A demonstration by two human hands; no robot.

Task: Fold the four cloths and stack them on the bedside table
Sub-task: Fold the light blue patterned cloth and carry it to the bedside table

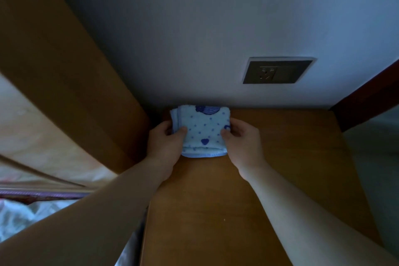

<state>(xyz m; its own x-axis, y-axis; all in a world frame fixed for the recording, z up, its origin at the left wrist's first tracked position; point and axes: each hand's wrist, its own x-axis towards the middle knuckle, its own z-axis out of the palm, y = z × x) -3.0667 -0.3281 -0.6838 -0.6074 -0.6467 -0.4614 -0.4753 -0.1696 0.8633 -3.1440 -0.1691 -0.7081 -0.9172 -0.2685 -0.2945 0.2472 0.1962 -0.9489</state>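
Note:
A folded pale blue cloth [203, 129] with dark blue dots and hearts lies at the back of the wooden bedside table [269, 179], close to the wall. My left hand [166, 142] pinches its left edge, thumb on top and fingers underneath. My right hand [241, 138] pinches its right edge the same way. Layered edges show at the cloth's left side; I cannot tell whether they belong to one cloth or a stack.
A wooden headboard [64, 67] rises at the left, with bedding [23, 216] below it. A grey wall socket [277, 70] sits on the wall above the table. A dark wooden edge [367, 95] borders the right.

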